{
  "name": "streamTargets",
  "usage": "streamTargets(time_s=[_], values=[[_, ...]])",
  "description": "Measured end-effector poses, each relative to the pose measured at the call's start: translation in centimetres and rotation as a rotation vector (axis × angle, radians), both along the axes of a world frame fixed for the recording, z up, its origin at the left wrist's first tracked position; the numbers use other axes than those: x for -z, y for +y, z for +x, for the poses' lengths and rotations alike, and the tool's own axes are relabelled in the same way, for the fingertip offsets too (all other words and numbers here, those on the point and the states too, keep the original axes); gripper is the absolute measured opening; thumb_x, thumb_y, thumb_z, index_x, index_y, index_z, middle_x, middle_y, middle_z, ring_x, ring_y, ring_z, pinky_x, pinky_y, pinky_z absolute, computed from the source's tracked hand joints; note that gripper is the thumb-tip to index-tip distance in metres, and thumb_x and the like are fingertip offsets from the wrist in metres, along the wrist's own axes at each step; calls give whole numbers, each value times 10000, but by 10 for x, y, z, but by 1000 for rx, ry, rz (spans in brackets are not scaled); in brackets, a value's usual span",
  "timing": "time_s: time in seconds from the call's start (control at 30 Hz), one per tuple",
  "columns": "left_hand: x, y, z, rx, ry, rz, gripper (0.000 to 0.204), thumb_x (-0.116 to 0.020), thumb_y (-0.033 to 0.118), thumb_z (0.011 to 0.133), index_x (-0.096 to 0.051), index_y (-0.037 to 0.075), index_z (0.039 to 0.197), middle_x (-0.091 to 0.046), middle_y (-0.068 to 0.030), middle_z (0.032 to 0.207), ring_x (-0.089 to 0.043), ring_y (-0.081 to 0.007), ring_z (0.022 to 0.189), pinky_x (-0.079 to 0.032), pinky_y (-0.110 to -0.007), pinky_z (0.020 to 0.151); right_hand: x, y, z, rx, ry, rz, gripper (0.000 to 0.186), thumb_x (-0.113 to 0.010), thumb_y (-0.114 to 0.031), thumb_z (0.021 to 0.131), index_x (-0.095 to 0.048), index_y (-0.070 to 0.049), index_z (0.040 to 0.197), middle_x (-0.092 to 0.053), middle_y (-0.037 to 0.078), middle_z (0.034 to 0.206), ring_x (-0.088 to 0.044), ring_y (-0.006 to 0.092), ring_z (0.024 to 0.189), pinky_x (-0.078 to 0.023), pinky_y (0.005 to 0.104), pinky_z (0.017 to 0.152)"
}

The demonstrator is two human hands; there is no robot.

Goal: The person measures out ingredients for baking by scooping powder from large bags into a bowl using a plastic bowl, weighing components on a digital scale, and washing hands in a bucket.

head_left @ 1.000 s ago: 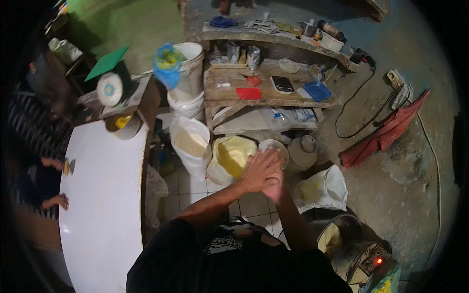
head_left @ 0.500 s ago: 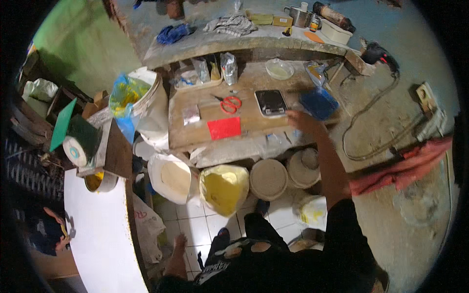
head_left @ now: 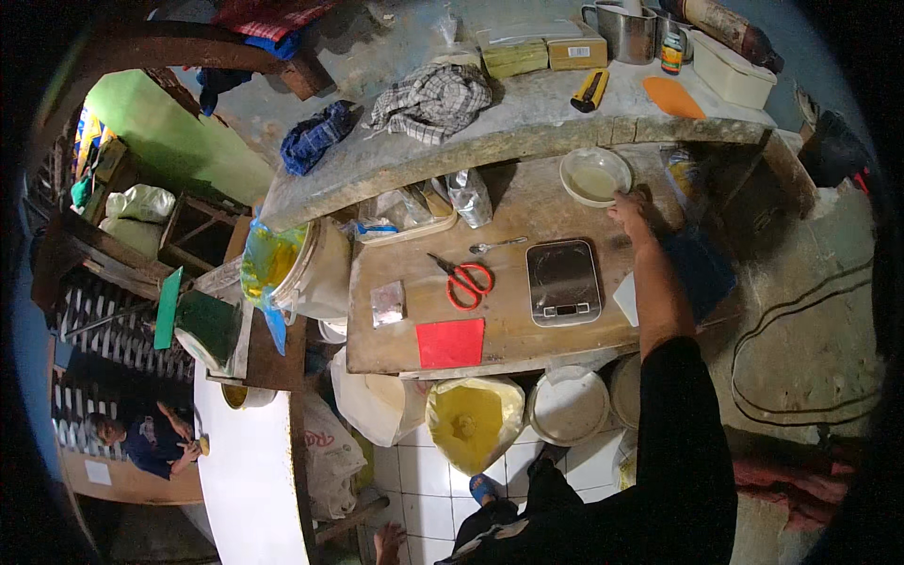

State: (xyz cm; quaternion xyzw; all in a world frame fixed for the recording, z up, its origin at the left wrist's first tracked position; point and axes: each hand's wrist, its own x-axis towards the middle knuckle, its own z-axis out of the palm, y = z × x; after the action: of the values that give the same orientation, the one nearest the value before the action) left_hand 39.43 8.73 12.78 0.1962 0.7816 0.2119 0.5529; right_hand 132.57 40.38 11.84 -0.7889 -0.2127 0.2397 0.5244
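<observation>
Head view. The right hand [head_left: 629, 209] reaches across the wooden table [head_left: 518, 217] to a clear plastic bowl [head_left: 595, 176] with pale contents, which stands near the back edge, right of the middle. Its fingers meet the rim nearest the person; whether they clamp it cannot be told. The left hand [head_left: 388, 543] hangs low over the floor, partly cut off; its finger spacing cannot be told. A one-sided grip on the rim could tip the bowl and spill its contents; a low path toward the front edge could knock the digital kitchen scale [head_left: 564, 281]. The table is worn and stained, with red-handled scissors [head_left: 469, 285] left of the scale and a red sheet [head_left: 451, 343] at the front edge. Beyond the back edge runs a rough ledge [head_left: 527, 137]; below the front edge, a sack of yellow powder [head_left: 476, 424] stands on white tiles [head_left: 428, 476].
</observation>
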Motion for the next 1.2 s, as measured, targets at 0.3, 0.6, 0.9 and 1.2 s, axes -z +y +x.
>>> streamTargets(time_s=[0.3, 0.6, 0.9, 1.2], values=[[-135, 139, 268, 734, -314, 646, 470, -515, 214, 924, -368, -2, 1315, -499, -149, 1229, -522, -232, 1088, -431, -326, 901, -120, -101, -261, -212, 336, 193, 572, -515, 1, 833, -306, -127, 1350, -441, 129, 1256, -606, 251, 870, -562, 315, 515], [-117, 155, 303, 464, -547, 853, 468, -429, 264, 963, -276, 75, 1363, -526, -177, 1164, -587, -242, 945, -495, -343, 777, -98, -242, -470, -371, 334, 298, 496, -589, -97, 849, -324, -12, 1260, -582, 176, 1026, -629, 220, 867, -557, 327, 646], [-135, 186, 293, 998, -525, 635, 481, -462, 474, 913, -640, 45, 1034, -614, -59, 820, -521, -105, 730, -417, -250, 650, -131, -272, -421, -657, 281, 159, 377, -575, -221, 894, -522, -10, 1201, -622, 41, 1048, -601, 123, 871, -480, 270, 777], [-142, 224, 378, 784, -685, 616, 567, -475, 492, 901, -490, 44, 1248, -555, -136, 1179, -538, -236, 1061, -443, -380, 889, -136, -199, -272, -124, 484, 287, 413, -579, -305, 876, -532, -40, 1189, -607, 68, 1076, -597, 169, 938, -522, 359, 738]])
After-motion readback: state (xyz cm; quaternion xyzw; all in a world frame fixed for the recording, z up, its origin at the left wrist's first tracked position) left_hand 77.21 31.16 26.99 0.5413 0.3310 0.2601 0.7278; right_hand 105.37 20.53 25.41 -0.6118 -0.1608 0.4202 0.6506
